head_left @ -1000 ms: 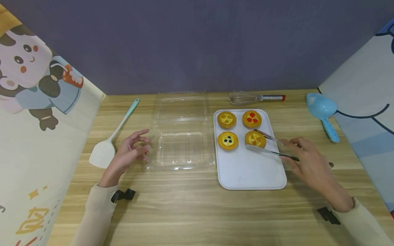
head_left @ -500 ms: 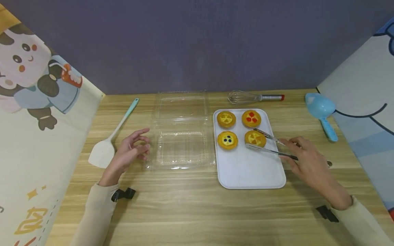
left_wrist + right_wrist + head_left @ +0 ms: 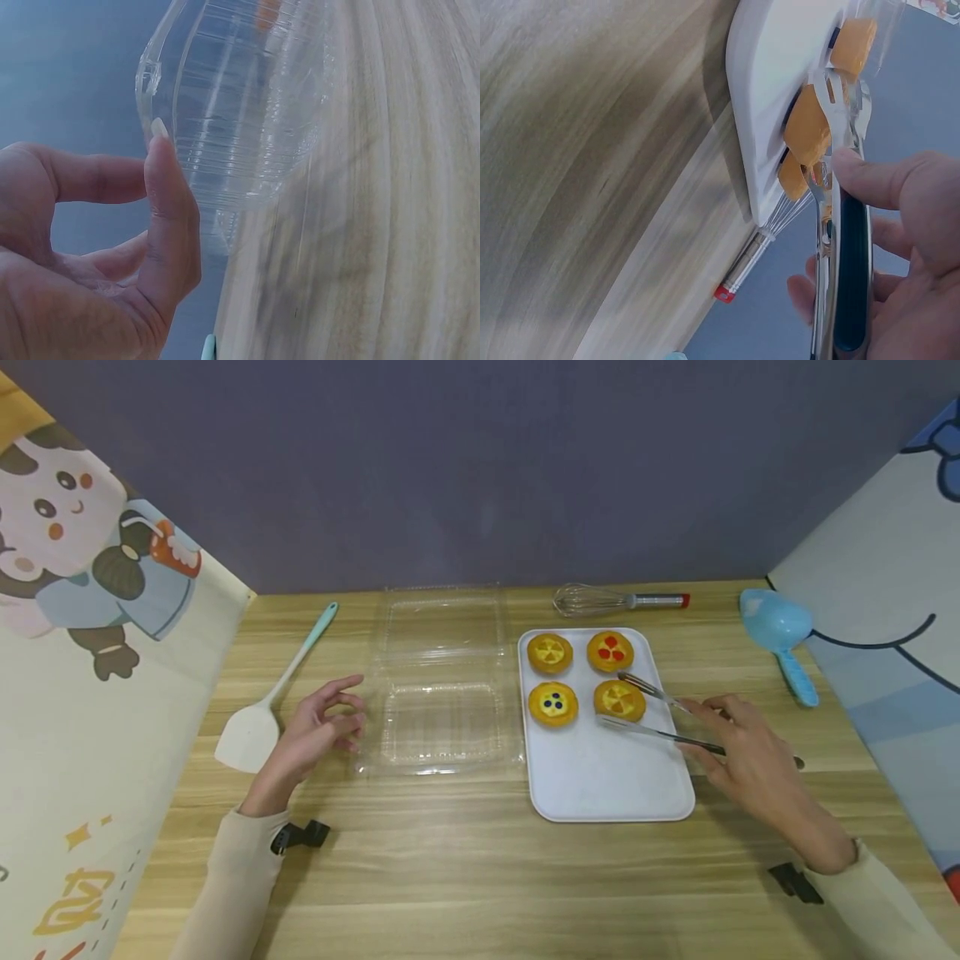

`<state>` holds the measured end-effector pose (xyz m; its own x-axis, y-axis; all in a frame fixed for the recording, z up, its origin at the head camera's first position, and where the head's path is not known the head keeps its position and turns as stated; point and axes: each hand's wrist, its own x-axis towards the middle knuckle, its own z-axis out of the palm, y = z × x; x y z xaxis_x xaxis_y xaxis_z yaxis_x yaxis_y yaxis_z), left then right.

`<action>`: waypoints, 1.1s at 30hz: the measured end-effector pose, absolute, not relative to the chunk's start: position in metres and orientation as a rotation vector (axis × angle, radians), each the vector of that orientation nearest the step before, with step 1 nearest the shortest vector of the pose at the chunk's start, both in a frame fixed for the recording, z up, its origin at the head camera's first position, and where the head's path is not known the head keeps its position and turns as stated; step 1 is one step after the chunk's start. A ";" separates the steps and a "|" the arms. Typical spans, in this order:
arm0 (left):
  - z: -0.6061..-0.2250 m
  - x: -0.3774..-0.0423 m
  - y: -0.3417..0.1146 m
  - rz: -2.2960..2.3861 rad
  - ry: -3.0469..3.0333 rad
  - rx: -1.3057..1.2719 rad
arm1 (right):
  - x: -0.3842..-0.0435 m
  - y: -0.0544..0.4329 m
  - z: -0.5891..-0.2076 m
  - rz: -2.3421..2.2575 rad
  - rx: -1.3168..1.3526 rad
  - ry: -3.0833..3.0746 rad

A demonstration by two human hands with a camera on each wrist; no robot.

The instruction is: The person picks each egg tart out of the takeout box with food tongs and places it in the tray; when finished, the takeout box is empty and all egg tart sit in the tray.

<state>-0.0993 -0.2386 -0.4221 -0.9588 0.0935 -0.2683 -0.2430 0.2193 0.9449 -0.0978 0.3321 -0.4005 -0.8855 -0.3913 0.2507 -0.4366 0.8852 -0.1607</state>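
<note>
My right hand holds metal tongs with dark grips. In the head view the tongs' two arms lie apart on either side of an egg tart topped with orange wedges. That tart sits on a white tray, beside one with blue dots, one with red pieces and one with yellow wedges. My left hand hovers at the left side of a clear plastic clamshell box, fingers loosely bent. In the left wrist view a fingertip overlaps the box's rim; contact is unclear.
A white spatula with a mint handle lies left of my left hand. Behind the tray is a whisk, and a blue scoop lies at the far right. A dark wall closes off the back, with printed walls at both sides.
The head view has shifted very slightly. Both hands, the tongs and the tarts stay in practically the same places.
</note>
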 end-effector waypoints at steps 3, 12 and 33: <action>-0.422 -0.100 -0.240 1.793 2.238 -0.130 | -0.098 0.331 -0.400 0.330 0.624 -2.830; -0.421 -0.100 -0.245 1.765 2.252 -0.130 | -0.098 0.328 -0.393 0.416 0.618 -2.791; -0.416 -0.099 -0.245 1.756 2.239 -0.102 | -0.143 0.389 -0.408 0.555 0.473 -2.704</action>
<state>-0.0995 -0.2451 -0.4161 -0.9544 0.1240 -0.2716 -0.2342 0.2532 0.9386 -0.1429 0.3890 -0.4083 -0.8869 -0.2507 0.3881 -0.3834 0.8681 -0.3153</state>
